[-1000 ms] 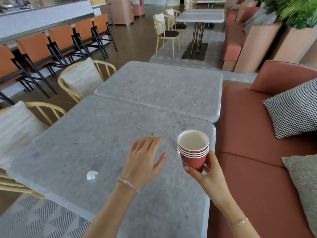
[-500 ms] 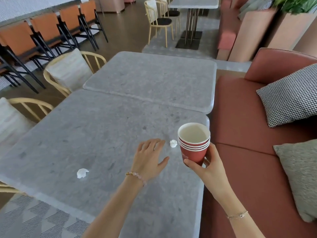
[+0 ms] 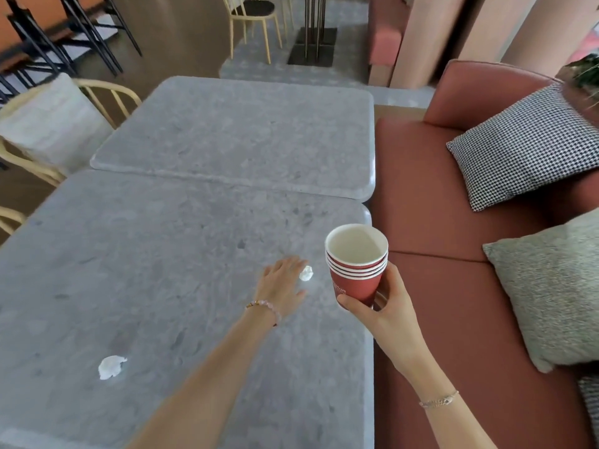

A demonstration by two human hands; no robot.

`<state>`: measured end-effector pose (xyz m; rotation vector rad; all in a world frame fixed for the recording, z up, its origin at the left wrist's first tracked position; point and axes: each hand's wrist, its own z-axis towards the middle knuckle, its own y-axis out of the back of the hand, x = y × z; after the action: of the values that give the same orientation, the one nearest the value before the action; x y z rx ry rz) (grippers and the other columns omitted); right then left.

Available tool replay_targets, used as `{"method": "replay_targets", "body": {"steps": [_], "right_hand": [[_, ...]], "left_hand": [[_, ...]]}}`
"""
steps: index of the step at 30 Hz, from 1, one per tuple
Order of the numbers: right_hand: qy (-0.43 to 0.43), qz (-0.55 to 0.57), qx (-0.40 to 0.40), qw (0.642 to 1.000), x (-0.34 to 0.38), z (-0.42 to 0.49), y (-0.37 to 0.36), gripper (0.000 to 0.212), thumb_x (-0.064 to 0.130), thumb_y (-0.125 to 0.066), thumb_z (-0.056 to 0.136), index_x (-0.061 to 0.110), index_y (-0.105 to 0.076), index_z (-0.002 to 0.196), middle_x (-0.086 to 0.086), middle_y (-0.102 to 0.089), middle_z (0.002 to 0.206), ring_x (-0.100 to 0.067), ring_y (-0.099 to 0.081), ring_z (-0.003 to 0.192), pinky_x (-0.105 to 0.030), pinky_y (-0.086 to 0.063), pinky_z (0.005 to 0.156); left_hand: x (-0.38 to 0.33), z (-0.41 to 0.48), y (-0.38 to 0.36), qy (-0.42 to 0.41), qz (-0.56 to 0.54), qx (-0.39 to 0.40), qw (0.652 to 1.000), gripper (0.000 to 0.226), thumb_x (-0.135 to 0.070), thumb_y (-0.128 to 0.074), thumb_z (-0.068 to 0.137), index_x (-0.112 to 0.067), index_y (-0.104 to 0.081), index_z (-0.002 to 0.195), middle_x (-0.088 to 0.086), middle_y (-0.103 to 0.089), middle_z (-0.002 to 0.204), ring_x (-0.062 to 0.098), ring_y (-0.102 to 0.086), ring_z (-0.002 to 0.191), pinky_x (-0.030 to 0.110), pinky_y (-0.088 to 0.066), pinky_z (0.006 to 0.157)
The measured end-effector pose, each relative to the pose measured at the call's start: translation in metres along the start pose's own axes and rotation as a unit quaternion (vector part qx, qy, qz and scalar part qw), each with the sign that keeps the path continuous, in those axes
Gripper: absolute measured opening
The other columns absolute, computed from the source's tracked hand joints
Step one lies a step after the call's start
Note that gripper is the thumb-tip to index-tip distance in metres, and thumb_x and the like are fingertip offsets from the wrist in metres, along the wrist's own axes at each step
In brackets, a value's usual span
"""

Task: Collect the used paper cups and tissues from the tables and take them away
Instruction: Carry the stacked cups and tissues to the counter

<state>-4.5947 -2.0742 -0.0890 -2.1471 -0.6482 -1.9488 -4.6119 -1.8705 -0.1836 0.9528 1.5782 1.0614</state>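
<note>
My right hand (image 3: 385, 307) grips a stack of several red paper cups (image 3: 356, 264) with white insides, held just above the right edge of the near grey stone table (image 3: 146, 270). My left hand (image 3: 282, 283) reaches flat over the tabletop, fingers straight, its fingertips right beside a small crumpled white tissue (image 3: 306, 273). I cannot tell whether they touch it. A second, larger crumpled tissue (image 3: 111, 367) lies on the same table toward its near left.
A second grey table (image 3: 246, 134) butts against the far side. A red sofa (image 3: 437, 222) with a checked cushion (image 3: 525, 144) and a grey cushion (image 3: 557, 293) runs along the right. Wooden chairs (image 3: 48, 124) stand on the left.
My left hand has stretched forward and to the right, closing on the small tissue, which came into view as my head tilted down. The cup stack stays in my right hand.
</note>
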Motion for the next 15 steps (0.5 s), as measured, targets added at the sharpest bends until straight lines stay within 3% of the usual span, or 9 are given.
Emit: {"method": "replay_targets", "body": {"steps": [8, 15], "right_hand": [[-0.021, -0.002, -0.015, 1.0, -0.006, 0.012, -0.003, 0.069, 0.013, -0.083, 0.068, 0.028, -0.048, 0.125, 0.012, -0.065, 0.113, -0.004, -0.062, 0.104, -0.024, -0.051, 0.088], [-0.031, -0.009, -0.027, 0.999, -0.01, 0.013, -0.001, 0.068, 0.012, -0.083, 0.068, 0.026, -0.048, 0.124, 0.013, -0.065, 0.111, -0.003, -0.062, 0.103, -0.021, -0.051, 0.087]], "left_hand": [[0.003, 0.02, -0.021, -0.019, -0.021, 0.011, 1.0, 0.05, -0.022, -0.055, 0.087, -0.022, -0.041, 0.135, -0.005, -0.044, 0.136, 0.02, -0.041, 0.123, 0.032, -0.029, 0.1], [0.006, 0.018, -0.033, -0.008, -0.083, -0.015, 0.996, 0.027, -0.015, -0.05, 0.089, -0.018, -0.057, 0.116, -0.003, -0.056, 0.118, 0.018, -0.05, 0.11, 0.025, -0.031, 0.088]]}}
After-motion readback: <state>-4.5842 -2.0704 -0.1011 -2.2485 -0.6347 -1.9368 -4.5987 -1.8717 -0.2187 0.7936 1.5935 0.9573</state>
